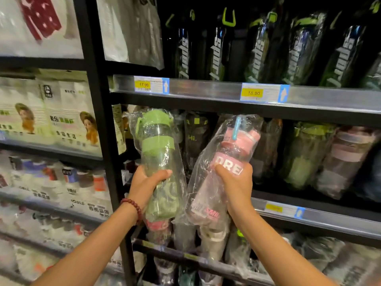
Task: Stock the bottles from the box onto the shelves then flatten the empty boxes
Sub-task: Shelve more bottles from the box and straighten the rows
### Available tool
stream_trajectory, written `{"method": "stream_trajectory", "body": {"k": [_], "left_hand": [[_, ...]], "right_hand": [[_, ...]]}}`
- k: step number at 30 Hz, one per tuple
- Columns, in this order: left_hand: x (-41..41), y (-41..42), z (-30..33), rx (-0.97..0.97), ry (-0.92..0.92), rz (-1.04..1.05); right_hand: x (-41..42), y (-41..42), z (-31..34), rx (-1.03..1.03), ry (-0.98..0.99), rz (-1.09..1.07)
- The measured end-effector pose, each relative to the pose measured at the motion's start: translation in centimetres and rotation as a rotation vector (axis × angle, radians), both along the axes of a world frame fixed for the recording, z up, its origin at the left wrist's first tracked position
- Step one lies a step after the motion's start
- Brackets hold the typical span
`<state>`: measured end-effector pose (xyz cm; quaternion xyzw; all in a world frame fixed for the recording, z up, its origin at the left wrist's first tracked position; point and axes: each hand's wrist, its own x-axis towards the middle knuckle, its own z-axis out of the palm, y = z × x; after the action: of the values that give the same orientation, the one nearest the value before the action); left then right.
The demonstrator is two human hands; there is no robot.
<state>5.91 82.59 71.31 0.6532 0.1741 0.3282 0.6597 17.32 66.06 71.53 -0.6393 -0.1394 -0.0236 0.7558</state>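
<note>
Head view: the left hand [144, 183] gripped a clear cylindrical green bottle [158, 159] with its matte green cap and band, sheathed in crinkly plastic wrap — held upright before the middle shelf [321, 218]. The right hand [237, 182] clutched a pink bottle [224, 162], tilted, glossy wrap bunched round it, a blue loop at its lid. Behind them stood wrapped bottles on the metal-edged shelf; a beaded bracelet [133, 206] circled the left wrist.
</note>
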Motion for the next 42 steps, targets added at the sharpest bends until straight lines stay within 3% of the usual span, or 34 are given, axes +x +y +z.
{"method": "stream_trajectory", "body": {"k": [9,21,35,42], "left_hand": [[6.6,3.4,-1.0,-0.185,-0.196,-0.018],[11.0,5.7,-2.5,-0.329,-0.257,-0.035],[10.9,9.6,-3.3,-0.117,-0.236,-0.100],[10.4,11.6,-3.9,0.036,-0.101,-0.056]], "right_hand": [[2.6,2.0,1.0,0.009,-0.043,-0.296],[4.0,3.8,0.7,0.243,-0.003,-0.334],[5.0,8.1,-0.8,0.520,0.037,-0.275],[5.1,9.5,-2.4,0.318,-0.100,-0.252]]}}
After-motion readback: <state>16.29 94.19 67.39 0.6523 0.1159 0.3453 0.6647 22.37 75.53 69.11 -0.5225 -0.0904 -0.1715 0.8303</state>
